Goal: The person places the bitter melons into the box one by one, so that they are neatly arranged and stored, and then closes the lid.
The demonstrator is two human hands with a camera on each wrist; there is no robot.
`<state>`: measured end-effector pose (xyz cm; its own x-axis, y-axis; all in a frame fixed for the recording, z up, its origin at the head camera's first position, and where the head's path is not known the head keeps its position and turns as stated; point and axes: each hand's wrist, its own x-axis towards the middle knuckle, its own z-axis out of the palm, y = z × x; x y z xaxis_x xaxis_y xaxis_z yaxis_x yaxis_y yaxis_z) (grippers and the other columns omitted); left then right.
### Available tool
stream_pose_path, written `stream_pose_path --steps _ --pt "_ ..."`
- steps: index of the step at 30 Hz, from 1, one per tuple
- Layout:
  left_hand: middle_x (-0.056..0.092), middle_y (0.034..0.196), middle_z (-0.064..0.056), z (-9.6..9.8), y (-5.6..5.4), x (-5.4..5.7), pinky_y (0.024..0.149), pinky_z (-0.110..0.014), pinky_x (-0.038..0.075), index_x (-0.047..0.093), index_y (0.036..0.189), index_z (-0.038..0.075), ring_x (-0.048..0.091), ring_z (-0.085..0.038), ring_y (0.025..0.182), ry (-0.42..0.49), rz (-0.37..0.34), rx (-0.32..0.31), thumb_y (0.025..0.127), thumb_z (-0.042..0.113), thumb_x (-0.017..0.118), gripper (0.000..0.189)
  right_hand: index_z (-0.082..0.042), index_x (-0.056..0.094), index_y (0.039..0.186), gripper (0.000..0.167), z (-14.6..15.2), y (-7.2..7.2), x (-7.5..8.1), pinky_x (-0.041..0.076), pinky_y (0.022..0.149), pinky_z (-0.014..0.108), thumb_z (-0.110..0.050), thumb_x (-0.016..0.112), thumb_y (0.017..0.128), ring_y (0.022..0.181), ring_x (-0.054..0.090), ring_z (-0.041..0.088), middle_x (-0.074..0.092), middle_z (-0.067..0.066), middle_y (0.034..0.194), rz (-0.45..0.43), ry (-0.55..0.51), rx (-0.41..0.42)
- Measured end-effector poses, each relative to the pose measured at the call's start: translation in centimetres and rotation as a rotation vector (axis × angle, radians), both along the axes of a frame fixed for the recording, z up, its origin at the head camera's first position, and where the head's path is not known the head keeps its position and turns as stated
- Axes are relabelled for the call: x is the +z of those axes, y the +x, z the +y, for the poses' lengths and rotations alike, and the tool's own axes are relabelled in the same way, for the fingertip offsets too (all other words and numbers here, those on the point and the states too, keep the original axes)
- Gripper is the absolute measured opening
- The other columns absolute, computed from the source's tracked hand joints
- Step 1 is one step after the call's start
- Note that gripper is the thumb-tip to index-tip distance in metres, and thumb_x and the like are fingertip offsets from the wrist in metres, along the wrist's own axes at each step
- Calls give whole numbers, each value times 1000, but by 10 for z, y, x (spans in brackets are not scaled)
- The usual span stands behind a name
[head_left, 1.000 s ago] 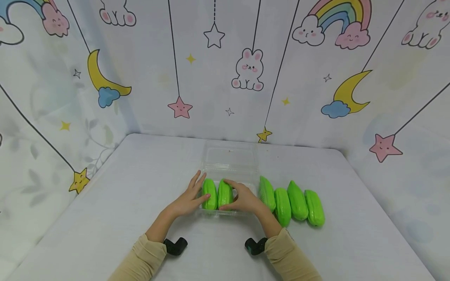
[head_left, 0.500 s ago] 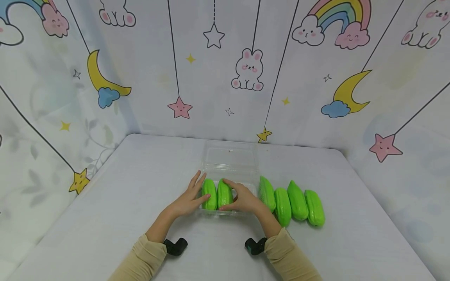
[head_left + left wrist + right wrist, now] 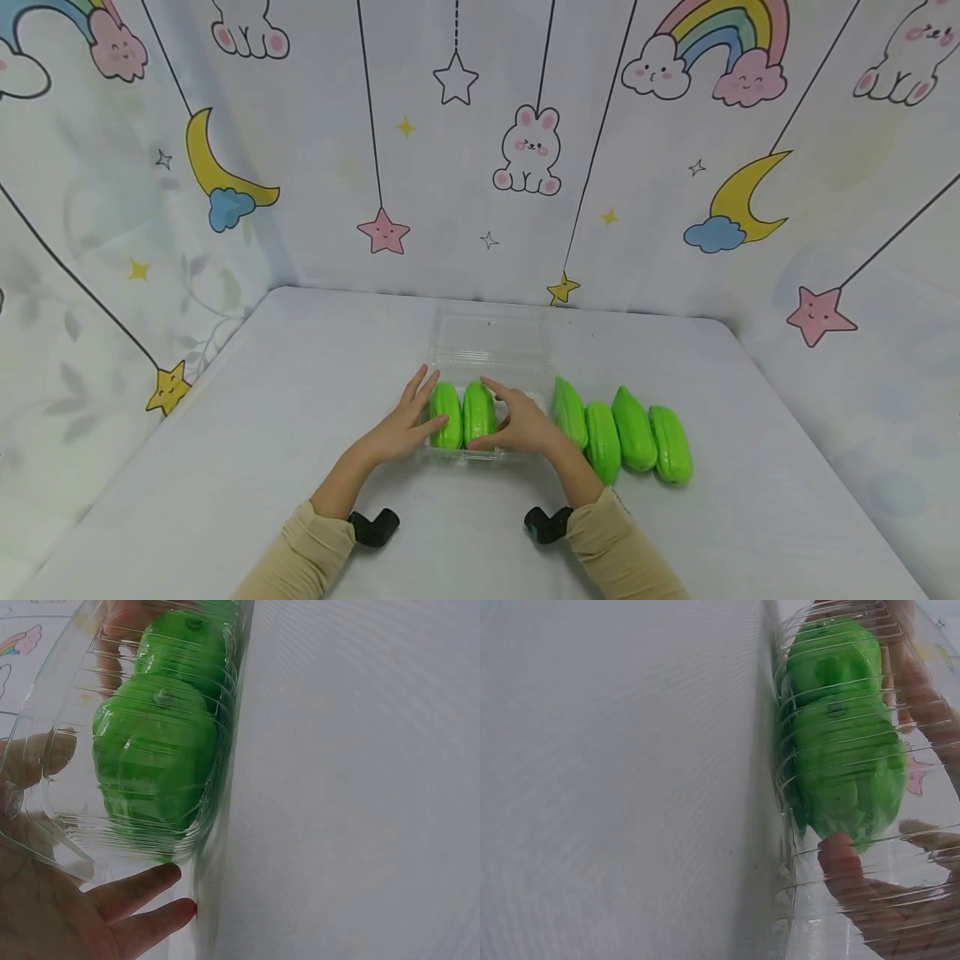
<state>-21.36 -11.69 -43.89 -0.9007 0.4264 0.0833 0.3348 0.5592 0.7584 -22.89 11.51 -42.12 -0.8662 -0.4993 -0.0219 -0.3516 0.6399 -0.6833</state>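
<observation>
A clear hinged plastic box (image 3: pixel 517 457) stands mid-table, its lid (image 3: pixel 491 333) folded back. Two glossy green ridged oblong pieces (image 3: pixel 446 429), perhaps toy vegetables, lie side by side in it. My left hand (image 3: pixel 397 429) is at the left wall, fingers spread, thumb reaching over the left piece. The left wrist view shows fingers (image 3: pixel 135 892) outside the clear wall. My right hand (image 3: pixel 521 421) reaches in from the right around the second green piece (image 3: pixel 478 417). Its thumb is by the near end; the index fingertip stands slightly off the far end.
Several more green pieces (image 3: pixel 633 429) lie in a row to the right of the box, partly beside my right wrist. A white cloth covers the table (image 3: pixel 337 333). Behind and at both sides hangs a printed curtain (image 3: pixel 315 150). Black wrist cameras (image 3: pixel 375 527) sit at the sleeves.
My right index finger has eased slightly away from the far end of the second green piece. The left hand and both green pieces stay practically where they were.
</observation>
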Motion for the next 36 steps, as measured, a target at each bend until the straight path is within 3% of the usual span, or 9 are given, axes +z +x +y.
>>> stream_pose_path --steps 17,36 --pt "-11 151 -15 0 0 0 100 -62 19 3 148 8 6 -41 135 -5 1 2 95 35 47 74 -26 24 146 103 11 4 10 49 62 27 -45 82 62 72 59 12 38 22 134 -16 -27 -71" --pt "-11 151 -14 -1 -1 -1 100 -60 21 3 148 10 5 -39 136 -12 3 5 95 37 48 74 -25 29 144 103 20 8 21 48 63 28 -39 85 59 71 57 12 42 20 132 7 -49 -129"
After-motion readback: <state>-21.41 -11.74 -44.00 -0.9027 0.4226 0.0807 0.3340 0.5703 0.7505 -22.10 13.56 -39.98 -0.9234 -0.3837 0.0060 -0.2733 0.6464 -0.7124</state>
